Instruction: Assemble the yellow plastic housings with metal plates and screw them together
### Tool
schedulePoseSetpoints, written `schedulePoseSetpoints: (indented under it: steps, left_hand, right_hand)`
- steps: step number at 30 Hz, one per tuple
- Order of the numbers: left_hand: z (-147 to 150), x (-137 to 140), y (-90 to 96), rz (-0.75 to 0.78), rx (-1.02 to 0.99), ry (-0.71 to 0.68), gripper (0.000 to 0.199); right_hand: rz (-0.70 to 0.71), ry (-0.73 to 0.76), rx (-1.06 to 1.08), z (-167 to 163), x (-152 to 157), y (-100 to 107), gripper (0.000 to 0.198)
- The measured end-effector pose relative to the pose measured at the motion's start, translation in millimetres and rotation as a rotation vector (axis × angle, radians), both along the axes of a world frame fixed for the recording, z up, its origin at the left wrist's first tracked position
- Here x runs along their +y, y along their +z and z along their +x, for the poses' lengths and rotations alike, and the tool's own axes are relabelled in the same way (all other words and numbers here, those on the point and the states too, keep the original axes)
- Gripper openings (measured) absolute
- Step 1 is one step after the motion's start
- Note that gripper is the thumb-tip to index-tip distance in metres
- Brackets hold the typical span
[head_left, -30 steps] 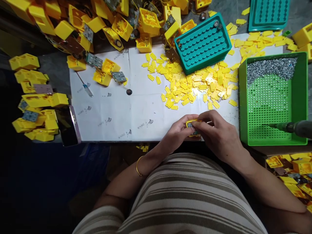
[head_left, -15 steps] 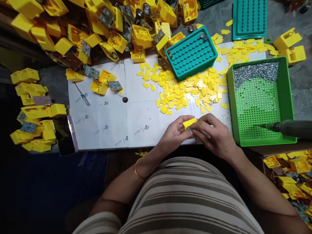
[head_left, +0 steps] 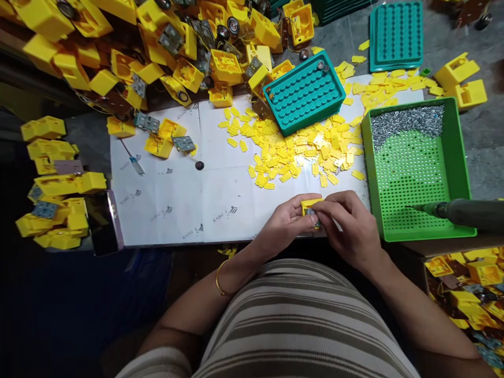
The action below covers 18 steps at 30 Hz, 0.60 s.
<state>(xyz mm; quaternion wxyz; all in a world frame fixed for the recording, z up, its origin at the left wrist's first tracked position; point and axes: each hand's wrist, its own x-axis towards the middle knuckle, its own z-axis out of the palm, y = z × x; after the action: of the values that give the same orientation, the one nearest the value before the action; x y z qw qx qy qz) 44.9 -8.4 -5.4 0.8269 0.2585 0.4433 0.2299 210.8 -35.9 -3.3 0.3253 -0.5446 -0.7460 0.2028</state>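
Observation:
Between both hands, near the front edge of the white sheet, is a small yellow plastic housing (head_left: 310, 202) with a grey part showing in its open side. My left hand (head_left: 284, 220) is closed round its left side, the thumb lying across the front. My right hand (head_left: 350, 223) pinches at the right side of the housing, thumb and fingers together over the grey part. The fingers hide much of the piece. Just beyond the hands lie many loose flat yellow plastic pieces (head_left: 289, 152).
A teal tray (head_left: 305, 94) sits on the yellow pieces. At right, a green basket (head_left: 421, 233) holds small metal screws (head_left: 409, 123), with a power screwdriver (head_left: 468, 214) reaching over it. A phone (head_left: 103, 223), a screwdriver (head_left: 136, 164) and piled yellow housings (head_left: 226, 65) lie left and behind.
The yellow housing has turned in my hands, so its open side with the grey part shows more. Both hands still hold it. The whole view has shifted slightly.

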Motion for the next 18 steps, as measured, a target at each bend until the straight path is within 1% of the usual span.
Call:
schedulePoseSetpoints:
  steps: [1, 3, 5, 7, 9, 11, 13, 16, 18]
  left_hand:
    - [0, 0, -0.3, -0.012, -0.007, -0.001, 0.051]
    - [-2, 0, -1.4, -0.034, -0.025, -0.010, 0.049]
    - [-4, 1, -2.4, -0.040, -0.036, -0.012, 0.046]
    - [-5, 1, -2.8, -0.038, -0.038, -0.009, 0.045]
    - [-5, 2, -2.4, -0.045, -0.036, -0.010, 0.046]
    - [-5, 4, -2.1, -0.048, -0.018, -0.008, 0.045]
    - [-4, 5, -3.1, -0.038, 0.018, 0.019, 0.044]
    - [-4, 9, -6.9, -0.052, 0.019, 0.050, 0.042]
    - [-5, 12, -9.5, -0.104, -0.040, 0.053, 0.039]
  right_hand:
    - [-0.017, 0.013, 0.032, 1, 0, -1, 0.017]
    - [-0.082, 0.101, 0.084, 6, 0, 0, 0.020]
    - [-0.135, 0.192, 0.113, 12, 0, 1, 0.028]
    - [-0.153, 0.228, 0.121, 15, 0, 1, 0.033]
    - [-0.147, 0.197, 0.134, 14, 0, -1, 0.033]
    - [-0.137, 0.133, 0.153, 9, 1, -5, 0.028]
    - [-0.127, 0.111, 0.189, 3, 2, -9, 0.025]
    - [-0.132, 0.133, 0.234, -2, 1, -12, 0.032]
    - [-0.100, 0.044, 0.220, 4, -5, -10, 0.038]
